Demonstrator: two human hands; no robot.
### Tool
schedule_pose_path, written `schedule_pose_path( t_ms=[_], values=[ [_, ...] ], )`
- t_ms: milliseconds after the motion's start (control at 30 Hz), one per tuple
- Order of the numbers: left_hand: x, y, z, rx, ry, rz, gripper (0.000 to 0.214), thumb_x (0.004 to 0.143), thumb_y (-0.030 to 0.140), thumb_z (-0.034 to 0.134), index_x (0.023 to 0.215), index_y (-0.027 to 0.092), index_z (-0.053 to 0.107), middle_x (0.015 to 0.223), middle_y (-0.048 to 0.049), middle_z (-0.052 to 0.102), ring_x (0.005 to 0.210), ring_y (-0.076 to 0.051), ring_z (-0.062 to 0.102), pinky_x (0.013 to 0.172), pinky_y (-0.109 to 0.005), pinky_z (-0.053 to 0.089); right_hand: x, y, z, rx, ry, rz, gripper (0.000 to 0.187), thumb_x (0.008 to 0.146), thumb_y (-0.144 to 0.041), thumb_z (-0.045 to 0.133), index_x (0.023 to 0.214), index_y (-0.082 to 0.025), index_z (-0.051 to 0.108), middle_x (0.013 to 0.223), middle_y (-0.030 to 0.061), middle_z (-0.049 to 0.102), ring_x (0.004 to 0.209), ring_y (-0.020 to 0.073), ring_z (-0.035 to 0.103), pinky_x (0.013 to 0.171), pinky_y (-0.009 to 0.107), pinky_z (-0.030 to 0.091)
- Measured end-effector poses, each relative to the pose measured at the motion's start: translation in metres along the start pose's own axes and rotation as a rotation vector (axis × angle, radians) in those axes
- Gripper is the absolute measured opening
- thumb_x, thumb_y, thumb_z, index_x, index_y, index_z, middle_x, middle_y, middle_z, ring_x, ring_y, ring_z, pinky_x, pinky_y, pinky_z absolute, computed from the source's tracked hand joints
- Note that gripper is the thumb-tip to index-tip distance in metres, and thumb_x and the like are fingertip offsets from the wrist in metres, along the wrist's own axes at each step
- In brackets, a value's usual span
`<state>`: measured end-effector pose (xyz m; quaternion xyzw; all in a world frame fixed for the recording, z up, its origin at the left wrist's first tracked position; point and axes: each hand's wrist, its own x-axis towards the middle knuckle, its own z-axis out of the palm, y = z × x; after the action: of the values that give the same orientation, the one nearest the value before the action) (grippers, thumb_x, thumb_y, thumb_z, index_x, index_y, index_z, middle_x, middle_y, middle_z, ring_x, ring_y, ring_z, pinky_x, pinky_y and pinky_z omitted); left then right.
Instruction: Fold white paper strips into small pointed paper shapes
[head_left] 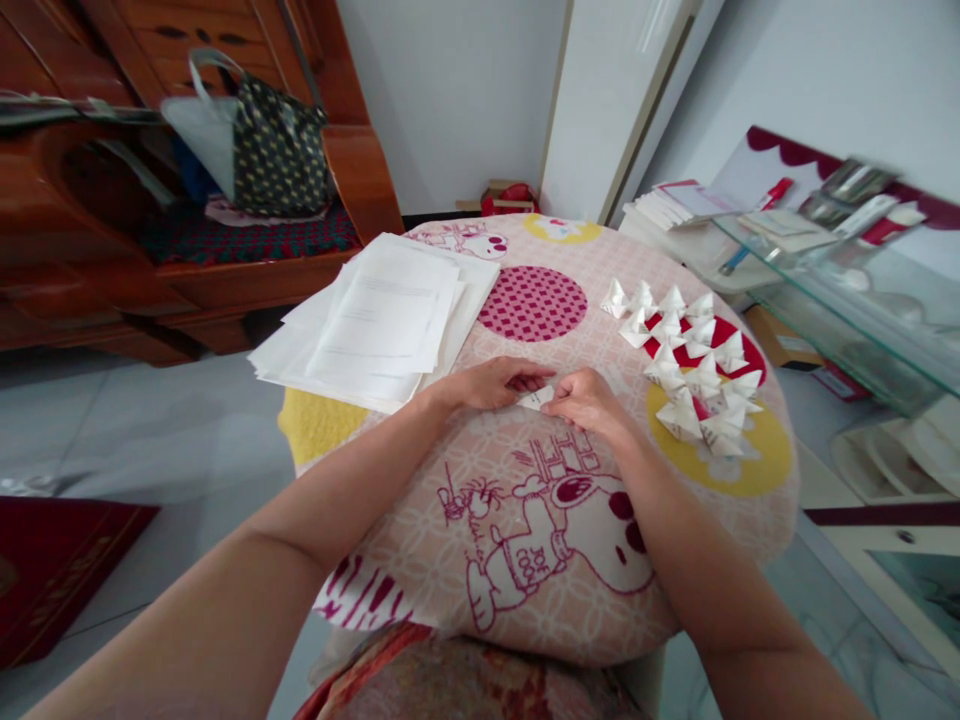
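My left hand (pixel 491 383) and my right hand (pixel 589 400) meet at the middle of a round table (pixel 525 540) covered with a pink cartoon-print cloth. Between them lies a small folded piece of white paper (pixel 538 398). Both hands press and pinch it with closed fingers against the cloth. To the right, several folded white paper shapes (pixel 694 365) stand in a cluster on the cloth. A stack of white paper sheets (pixel 382 320) lies at the table's far left, just beyond my left hand.
A wooden bench (pixel 172 240) with a dotted bag (pixel 277 150) stands at the back left. At the right there is a glass shelf (pixel 847 290) with books and papers. A red rug (pixel 52 560) lies on the tiled floor at the left.
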<state>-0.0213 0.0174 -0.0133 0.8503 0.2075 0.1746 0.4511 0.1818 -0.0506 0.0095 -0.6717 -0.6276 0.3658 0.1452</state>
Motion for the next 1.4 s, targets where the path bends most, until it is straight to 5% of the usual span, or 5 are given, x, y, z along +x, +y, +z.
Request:
schedule_pose_path(
  t_ms=[333,533,733,933,1400],
  values=[
    [0.017,0.012,0.017,0.246,0.141,-0.213,0.025,0.069,0.015,0.07,0.094,0.015,0.067,0.074,0.0023,0.065,0.066,-0.012,0.057,0.063,-0.024,0.043,-0.004,0.002,-0.003,0.101,0.033,-0.019,0.021,0.075,-0.026,0.074,0.062,-0.019,0.06,0.048,-0.0039,0.055,0.042,0.01,0.051,0.044,0.021,0.034],
    [0.018,0.012,0.016,0.037,0.263,-0.241,0.02,0.066,0.016,0.075,0.081,0.016,0.061,0.067,0.0055,0.059,0.062,-0.011,0.053,0.058,-0.022,0.039,0.003,0.019,-0.015,0.303,0.255,-0.093,0.031,0.083,-0.045,0.069,0.068,-0.018,0.062,0.06,-0.0009,0.062,0.051,0.0116,0.057,0.048,0.021,0.041],
    [0.026,0.02,0.006,-0.337,0.313,-0.207,0.023,0.068,0.02,0.078,0.087,0.014,0.067,0.062,0.0066,0.053,0.055,-0.007,0.046,0.052,-0.02,0.031,0.002,0.018,-0.012,0.464,-0.009,-0.163,0.036,0.076,-0.051,0.073,0.069,-0.016,0.066,0.06,0.0024,0.065,0.053,0.0122,0.059,0.051,0.022,0.044],
    [0.021,0.03,0.014,-0.409,0.349,-0.229,0.031,0.079,0.036,0.073,0.061,0.015,0.059,0.053,0.0035,0.052,0.05,-0.007,0.043,0.049,-0.021,0.028,-0.012,0.007,-0.013,0.615,-0.037,-0.194,0.034,0.07,-0.044,0.078,0.058,-0.016,0.062,0.053,-0.0003,0.061,0.043,0.0084,0.052,0.044,0.021,0.039],
    [0.011,0.032,0.021,-0.881,0.456,-0.291,0.045,0.073,0.05,0.087,0.068,0.015,0.06,0.051,0.0039,0.055,0.044,-0.005,0.042,0.044,-0.019,0.026,-0.01,0.002,-0.004,0.858,0.051,-0.319,0.022,0.069,-0.038,0.085,0.068,-0.018,0.075,0.065,0.0033,0.073,0.052,0.0127,0.063,0.05,0.025,0.052]
  ],
)
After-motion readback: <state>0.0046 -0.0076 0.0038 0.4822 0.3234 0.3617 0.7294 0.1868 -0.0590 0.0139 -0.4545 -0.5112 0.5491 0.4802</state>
